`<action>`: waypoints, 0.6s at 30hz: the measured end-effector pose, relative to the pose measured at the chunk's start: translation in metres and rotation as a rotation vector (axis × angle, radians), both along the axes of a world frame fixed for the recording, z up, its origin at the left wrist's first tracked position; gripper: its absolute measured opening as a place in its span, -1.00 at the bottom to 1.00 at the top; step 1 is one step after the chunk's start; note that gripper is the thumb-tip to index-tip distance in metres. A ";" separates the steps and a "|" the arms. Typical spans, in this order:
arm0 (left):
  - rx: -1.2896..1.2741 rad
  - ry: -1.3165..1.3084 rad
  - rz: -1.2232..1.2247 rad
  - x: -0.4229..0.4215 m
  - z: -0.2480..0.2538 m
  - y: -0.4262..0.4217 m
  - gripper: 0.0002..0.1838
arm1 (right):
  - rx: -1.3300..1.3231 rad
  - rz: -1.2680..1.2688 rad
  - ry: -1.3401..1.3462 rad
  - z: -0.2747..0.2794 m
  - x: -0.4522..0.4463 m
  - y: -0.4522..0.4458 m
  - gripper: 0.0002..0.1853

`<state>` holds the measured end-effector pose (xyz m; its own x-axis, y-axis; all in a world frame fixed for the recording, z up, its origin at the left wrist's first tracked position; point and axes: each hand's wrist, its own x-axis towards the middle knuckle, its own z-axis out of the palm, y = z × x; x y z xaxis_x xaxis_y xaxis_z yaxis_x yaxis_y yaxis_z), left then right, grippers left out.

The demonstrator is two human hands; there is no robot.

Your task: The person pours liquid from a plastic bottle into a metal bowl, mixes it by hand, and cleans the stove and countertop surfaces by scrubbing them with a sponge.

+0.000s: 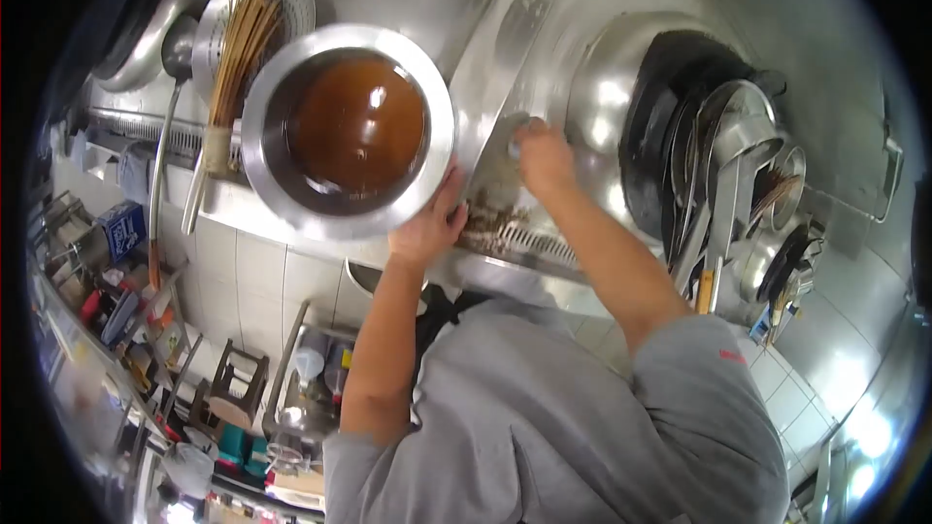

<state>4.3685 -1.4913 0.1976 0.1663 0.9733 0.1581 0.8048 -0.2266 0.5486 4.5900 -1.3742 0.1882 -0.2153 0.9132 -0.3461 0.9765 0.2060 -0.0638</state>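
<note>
A wide-rimmed steel pot (260,170) holding brown liquid (359,121) stands upright on the steel counter. My left hand (427,226) is against the pot's near right side, fingers stretched along its outer wall and thumb apart. To the right of the pot, my right hand (546,157) is low over a stained stretch of counter (500,160). Its fingers are closed around something small and pale, mostly hidden by the hand.
Left of the pot lie a bamboo brush (243,49), a perforated strainer (209,44) and a long-handled ladle (179,44). A large steel wok (602,87), dark pans (670,78) and stacked utensils (743,141) stand at right. Below left is a crowded shelf (107,359).
</note>
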 end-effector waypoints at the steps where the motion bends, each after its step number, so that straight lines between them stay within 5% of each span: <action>1: -0.016 -0.023 0.001 0.001 -0.003 -0.003 -0.39 | -0.057 -0.073 0.022 0.006 0.007 -0.006 -0.68; 12: -0.003 -0.113 -0.014 0.008 -0.003 -0.015 -0.47 | 0.082 0.017 0.374 -0.004 -0.032 -0.130 -0.62; 16: 0.096 -0.065 -0.057 0.005 -0.010 -0.023 -0.48 | 0.117 -0.206 0.446 -0.004 0.007 -0.141 -0.64; 18: 0.147 -0.025 -0.053 0.004 -0.019 -0.018 -0.49 | 0.345 -0.296 0.440 -0.011 0.046 -0.134 -0.64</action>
